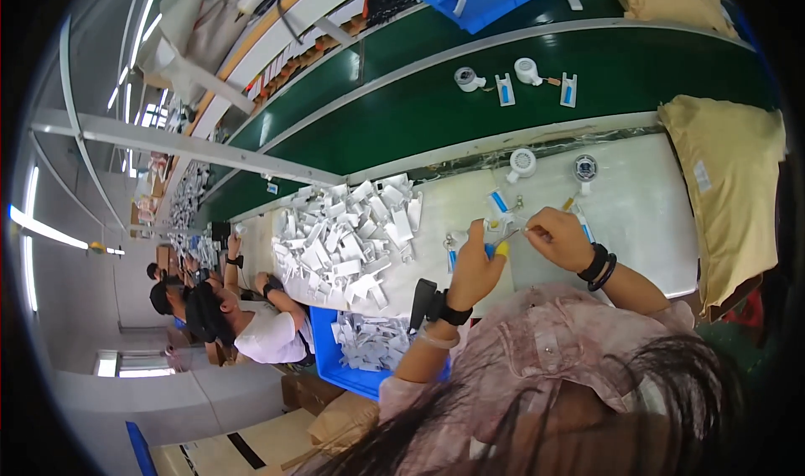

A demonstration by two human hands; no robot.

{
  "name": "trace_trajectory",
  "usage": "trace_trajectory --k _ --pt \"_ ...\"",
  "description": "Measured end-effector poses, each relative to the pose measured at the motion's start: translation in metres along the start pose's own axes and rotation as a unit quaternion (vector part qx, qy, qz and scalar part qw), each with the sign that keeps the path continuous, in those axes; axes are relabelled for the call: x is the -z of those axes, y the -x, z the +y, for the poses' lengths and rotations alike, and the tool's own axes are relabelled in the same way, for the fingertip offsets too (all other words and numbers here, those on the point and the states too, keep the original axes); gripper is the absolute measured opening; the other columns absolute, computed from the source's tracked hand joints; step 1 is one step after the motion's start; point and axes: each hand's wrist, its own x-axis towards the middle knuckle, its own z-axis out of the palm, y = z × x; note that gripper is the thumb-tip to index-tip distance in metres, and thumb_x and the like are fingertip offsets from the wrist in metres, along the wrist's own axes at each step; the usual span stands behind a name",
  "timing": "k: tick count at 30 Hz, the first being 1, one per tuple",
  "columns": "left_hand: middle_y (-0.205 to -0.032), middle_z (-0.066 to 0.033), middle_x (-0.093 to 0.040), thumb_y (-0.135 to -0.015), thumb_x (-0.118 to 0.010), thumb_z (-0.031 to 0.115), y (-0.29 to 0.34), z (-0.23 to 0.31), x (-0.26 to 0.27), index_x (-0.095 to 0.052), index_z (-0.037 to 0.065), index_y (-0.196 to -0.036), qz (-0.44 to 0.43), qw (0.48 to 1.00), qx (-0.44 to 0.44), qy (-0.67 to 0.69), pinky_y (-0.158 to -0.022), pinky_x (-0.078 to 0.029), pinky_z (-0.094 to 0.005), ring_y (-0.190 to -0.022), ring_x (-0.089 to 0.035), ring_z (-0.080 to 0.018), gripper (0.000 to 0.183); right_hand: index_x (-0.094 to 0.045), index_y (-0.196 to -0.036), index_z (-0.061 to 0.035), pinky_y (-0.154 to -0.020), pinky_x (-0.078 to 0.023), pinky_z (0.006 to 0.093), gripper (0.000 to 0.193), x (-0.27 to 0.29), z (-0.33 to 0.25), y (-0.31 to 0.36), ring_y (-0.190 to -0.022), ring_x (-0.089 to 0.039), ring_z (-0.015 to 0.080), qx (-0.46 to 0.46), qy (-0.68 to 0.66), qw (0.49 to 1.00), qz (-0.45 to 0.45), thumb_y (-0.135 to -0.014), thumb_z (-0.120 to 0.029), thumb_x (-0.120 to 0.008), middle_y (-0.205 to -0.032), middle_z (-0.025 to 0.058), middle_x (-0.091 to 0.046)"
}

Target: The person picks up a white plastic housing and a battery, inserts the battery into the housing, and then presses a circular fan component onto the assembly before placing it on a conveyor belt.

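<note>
My left hand is closed on a small tool with a yellow-and-blue handle, its thin tip toward my right hand; its exact kind is unclear. My right hand pinches something too small to make out near that tip. Just beyond my fingers is a white plastic part, close to a white housing with a blue insert. Farther back on the table are a white round-headed piece and another with a dark grille. Another blue-and-white housing lies left of my left hand.
A large heap of white housings covers the table to the left, above a blue bin of white parts. A brown paper sack stands right. Beyond runs a green conveyor carrying several pieces. Co-workers sit far left.
</note>
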Motion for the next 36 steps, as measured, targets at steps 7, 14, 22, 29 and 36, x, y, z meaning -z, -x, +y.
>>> trace_trajectory --k 7,14,22,29,36 --pt "-0.093 -0.0098 -0.059 -0.102 -0.043 0.02 0.009 -0.001 -0.012 -0.043 0.003 -0.122 0.051 0.88 0.112 0.458 -0.053 -0.053 -0.0274 -0.066 -0.057 -0.0119 0.026 -0.058 -0.087 -0.0042 -0.059 -0.047 0.0277 0.016 -0.001 -0.028 -0.009 -0.071 -0.062 0.0207 0.075 -0.02 0.997 0.014 -0.079 0.001 -0.071 -0.081 0.0101 -0.061" --pt "-0.096 -0.0098 -0.057 -0.092 -0.038 0.001 0.02 -0.002 -0.017 -0.039 0.003 -0.129 0.046 0.866 0.069 0.493 -0.058 -0.053 -0.0282 -0.071 -0.055 -0.0127 0.037 -0.061 -0.092 -0.0048 -0.064 -0.047 0.032 0.017 -0.002 -0.037 -0.008 -0.074 -0.061 0.0239 0.062 -0.064 0.995 -0.037 -0.08 0.002 -0.07 -0.088 0.009 -0.063" --pt "-0.092 -0.008 -0.055 -0.087 -0.038 -0.003 0.028 0.008 -0.019 -0.036 0.001 -0.13 0.025 0.885 0.04 0.463 -0.062 -0.05 -0.0269 -0.073 -0.053 -0.0121 0.043 -0.067 -0.092 -0.0086 -0.072 -0.044 0.0338 0.02 -0.004 -0.039 -0.012 -0.079 -0.057 0.0232 0.162 -0.007 0.987 -0.006 -0.074 -0.003 -0.074 -0.091 0.0051 -0.063" --pt "-0.082 -0.0072 -0.056 -0.087 -0.044 0.001 0.03 0.007 -0.02 -0.038 -0.002 -0.126 0.033 0.916 0.014 0.399 -0.057 -0.045 -0.0256 -0.063 -0.052 -0.0115 0.04 -0.069 -0.091 -0.0118 -0.075 -0.041 0.0337 0.023 -0.005 -0.04 -0.008 -0.084 -0.052 0.0228 0.149 -0.014 0.989 0.004 -0.071 -0.002 -0.075 -0.092 0.0024 -0.06" --pt "-0.088 -0.0084 -0.054 -0.088 -0.037 -0.006 0.032 0.01 -0.018 -0.037 -0.001 -0.129 0.01 0.93 0.017 0.367 -0.066 -0.047 -0.026 -0.073 -0.052 -0.0125 0.041 -0.069 -0.092 -0.0119 -0.078 -0.041 0.0342 0.026 -0.006 -0.038 -0.006 -0.088 -0.05 0.0243 0.147 -0.008 0.989 0.01 -0.069 -0.001 -0.076 -0.094 0.0023 -0.059"
